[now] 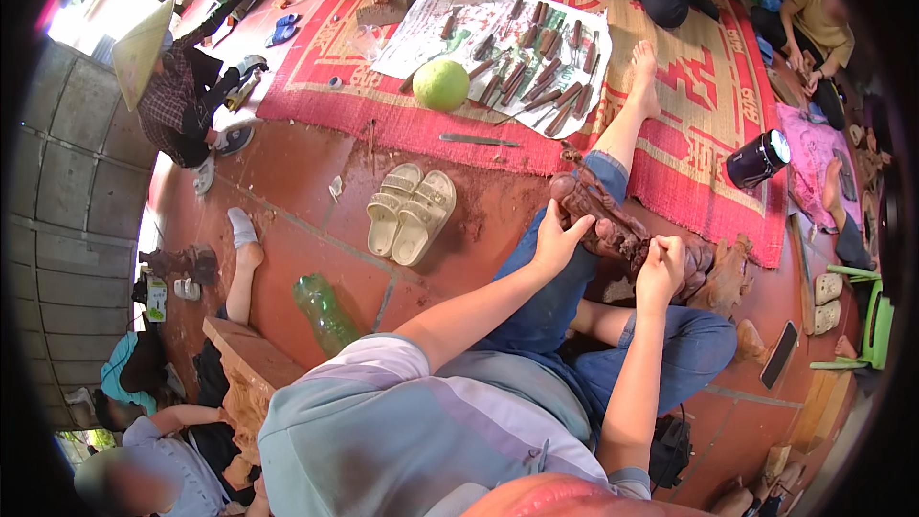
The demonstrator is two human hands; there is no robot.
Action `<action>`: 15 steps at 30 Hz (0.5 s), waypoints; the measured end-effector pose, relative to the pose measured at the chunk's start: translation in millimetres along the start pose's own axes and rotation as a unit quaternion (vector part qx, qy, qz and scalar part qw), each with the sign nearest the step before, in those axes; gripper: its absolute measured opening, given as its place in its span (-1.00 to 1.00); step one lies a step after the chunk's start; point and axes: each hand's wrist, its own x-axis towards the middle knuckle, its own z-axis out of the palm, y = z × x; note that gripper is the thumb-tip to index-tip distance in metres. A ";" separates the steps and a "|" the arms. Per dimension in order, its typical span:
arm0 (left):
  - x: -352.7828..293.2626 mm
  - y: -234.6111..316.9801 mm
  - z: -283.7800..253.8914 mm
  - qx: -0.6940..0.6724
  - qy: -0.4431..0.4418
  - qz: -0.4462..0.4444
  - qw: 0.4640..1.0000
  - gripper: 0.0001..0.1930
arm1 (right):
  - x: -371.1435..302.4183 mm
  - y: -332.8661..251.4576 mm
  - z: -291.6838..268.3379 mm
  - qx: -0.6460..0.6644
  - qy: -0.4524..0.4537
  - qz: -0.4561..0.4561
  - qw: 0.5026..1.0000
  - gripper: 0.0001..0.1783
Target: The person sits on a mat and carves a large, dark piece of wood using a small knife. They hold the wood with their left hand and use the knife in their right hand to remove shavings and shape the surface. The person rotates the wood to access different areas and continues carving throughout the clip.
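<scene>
A reddish-brown wood carving (613, 215) with rounded, intricate forms leans over my lap, by my bent legs. My left hand (558, 241) grips its near left side, thumb across the rounded part. At the carving's lower right, my right hand (662, 273) is closed in a pinch close to the wood; whatever it holds is too small or hidden to make out. Beyond my outstretched leg, many wooden-handled carving tools (546, 72) lie on a white printed sheet (402, 56). A green round fruit (441, 85) rests at the sheet's near left edge.
Beige sandals (412, 215), a green plastic bottle (324, 311) and a flat metal tool (479, 141) lie on the red tiles and mat edge. A black cylinder (758, 160) stands on the patterned mat (704, 96); a phone (779, 355) lies right. Other people sit around.
</scene>
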 end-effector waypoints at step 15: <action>-3.6 13.0 5.0 0.004 0.034 0.025 0.999 -0.56 | 5.2 6.4 2.5 0.009 0.015 -0.018 1.000 -0.96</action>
